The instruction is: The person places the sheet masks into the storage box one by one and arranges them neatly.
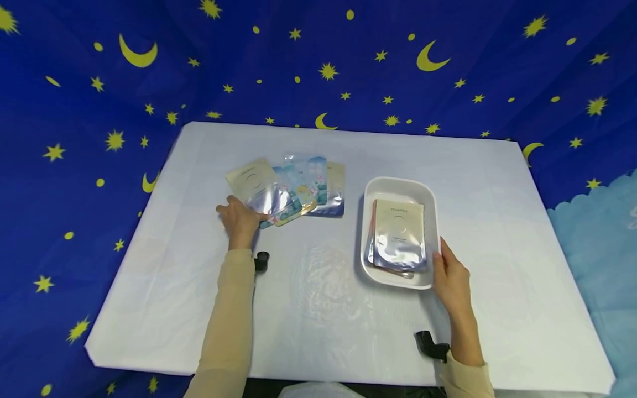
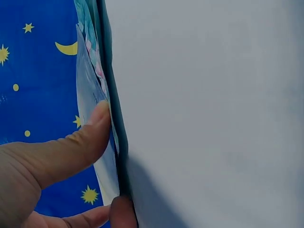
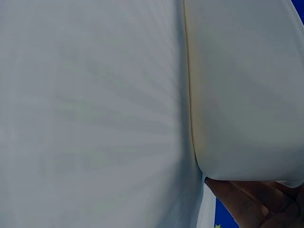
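Note:
My left hand point(image 1: 240, 221) is spread at the lower left corner of a fan of face-mask packets point(image 1: 298, 185), thumb along their near edge and fingers by the left side. In the left wrist view the thumb point(image 2: 90, 130) touches the packets' edges point(image 2: 97, 95), which show nearly edge-on. My right hand point(image 1: 452, 276) holds the white plastic tray point(image 1: 365, 221) at its near right side, the thumb at the rim. The right wrist view shows its fingers point(image 3: 251, 199) against the tray's outer wall point(image 3: 247, 118). Inside the tray lies a stack of packets point(image 1: 399, 235), a cream and silver one on top.
A white cloth point(image 1: 318, 320) covers the table. Behind it hangs a blue curtain point(image 1: 278, 61) with yellow stars and moons. A light blue scalloped fabric point(image 1: 602, 249) borders the right edge. Black wrist mounts point(image 1: 261, 262) show beside both forearms.

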`<state>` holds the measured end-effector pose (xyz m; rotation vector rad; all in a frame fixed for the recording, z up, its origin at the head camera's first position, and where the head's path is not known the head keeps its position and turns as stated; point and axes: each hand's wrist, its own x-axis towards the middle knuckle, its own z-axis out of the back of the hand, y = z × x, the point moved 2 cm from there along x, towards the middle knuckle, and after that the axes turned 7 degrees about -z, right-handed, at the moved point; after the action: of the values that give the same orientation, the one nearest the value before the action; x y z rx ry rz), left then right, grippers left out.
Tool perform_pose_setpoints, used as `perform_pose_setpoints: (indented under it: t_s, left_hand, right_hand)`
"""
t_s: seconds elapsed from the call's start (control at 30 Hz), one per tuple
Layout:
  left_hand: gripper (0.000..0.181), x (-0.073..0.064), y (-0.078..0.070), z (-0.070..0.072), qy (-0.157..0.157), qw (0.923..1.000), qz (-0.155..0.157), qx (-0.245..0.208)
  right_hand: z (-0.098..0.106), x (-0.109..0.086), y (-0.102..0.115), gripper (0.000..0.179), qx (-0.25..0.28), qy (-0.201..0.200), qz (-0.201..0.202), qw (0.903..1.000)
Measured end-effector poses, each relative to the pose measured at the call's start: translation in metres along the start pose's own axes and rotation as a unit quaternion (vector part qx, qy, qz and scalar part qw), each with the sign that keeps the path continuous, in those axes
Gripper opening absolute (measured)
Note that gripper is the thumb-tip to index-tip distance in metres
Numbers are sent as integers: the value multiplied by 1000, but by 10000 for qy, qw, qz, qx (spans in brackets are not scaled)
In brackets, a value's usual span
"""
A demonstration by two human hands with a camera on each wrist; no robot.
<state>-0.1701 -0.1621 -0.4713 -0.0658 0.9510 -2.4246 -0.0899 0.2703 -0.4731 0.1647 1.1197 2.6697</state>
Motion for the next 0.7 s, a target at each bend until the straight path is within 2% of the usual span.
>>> perform_pose_setpoints:
  t_s: [0.13, 0.3, 0.53, 0.63, 0.7]
  left_hand:
    - [83, 0, 4, 1, 4, 9998, 92, -202]
    - [69, 1, 11, 1, -79, 9975, 219, -665]
    - [39, 0, 17, 4, -539, 9922, 268, -1090]
    - [32, -2, 16, 4, -634, 9913, 250, -1124]
    - [33, -4, 14, 3, -566, 9944, 155, -881]
  right_hand:
    - [0, 0, -1, 43, 31, 6, 1, 10000]
    - [0, 0, 0, 43, 45, 19, 3, 10000]
    - [0, 0, 0, 43, 21, 34, -27, 10000]
    - [0, 0, 0, 43, 5, 57, -39, 10000]
    - [1, 0, 0, 43, 3, 51, -38, 10000]
